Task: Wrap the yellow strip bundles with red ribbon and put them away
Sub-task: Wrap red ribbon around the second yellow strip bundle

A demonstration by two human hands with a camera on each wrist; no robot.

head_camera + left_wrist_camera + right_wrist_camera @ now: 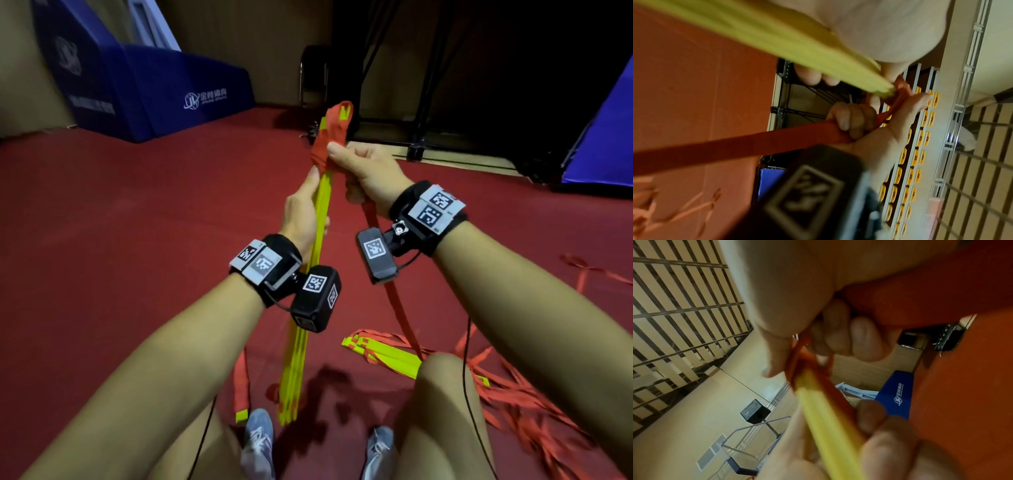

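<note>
A bundle of yellow strips (318, 219) stands nearly upright in front of me, its foot on the red floor between my shoes. My left hand (303, 209) grips the bundle just below the top, where red ribbon (330, 137) is wound round it. My right hand (359, 171) holds that ribbon, thumb against the wrapped part, with the free ribbon tail (397, 301) hanging down to the floor. In the left wrist view the ribbon (756, 144) runs into the right hand's curled fingers (851, 120) beside the yellow bundle (777, 42). The right wrist view shows the bundle (828, 418) with ribbon (799, 356) at its top.
A second yellow strip bundle (383, 356) lies on the floor amid tangled red ribbons (513, 394). A short ribbon piece (241, 383) lies by my left shoe (260, 442). Blue padded mats (164, 89) stand far left, a dark metal stand (418, 137) far right.
</note>
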